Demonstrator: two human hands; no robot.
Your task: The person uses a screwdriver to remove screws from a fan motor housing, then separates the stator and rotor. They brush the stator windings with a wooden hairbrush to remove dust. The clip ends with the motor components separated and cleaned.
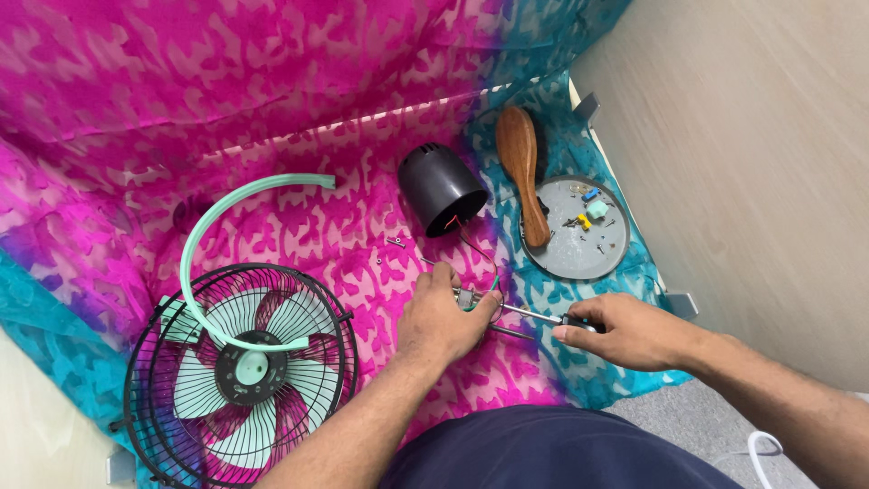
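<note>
Two hands: we grip with both; our left hand (pixel 445 319) pinches a small metal part (pixel 468 299), our right hand (pixel 625 330) closes on a screwdriver (pixel 543 317) whose tip meets that part.
Edges: the pink and teal cloth (pixel 299 109) ends at the right by a beige wall (pixel 751 163).
Open room: bare cloth lies between the fan cage (pixel 240 371) and our hands.
Right side: a grey round lid (pixel 575 249) holds small bits, a wooden brush (pixel 523 163) across its rim, a black motor cover (pixel 441 188) beside it.

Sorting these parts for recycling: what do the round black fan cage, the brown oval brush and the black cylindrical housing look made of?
Round black fan cage: thin wire, probably painted metal. Brown oval brush: visible grain, glossy, likely varnished wood. Black cylindrical housing: smooth matte shell with moulded vent slots, probably plastic.
</note>
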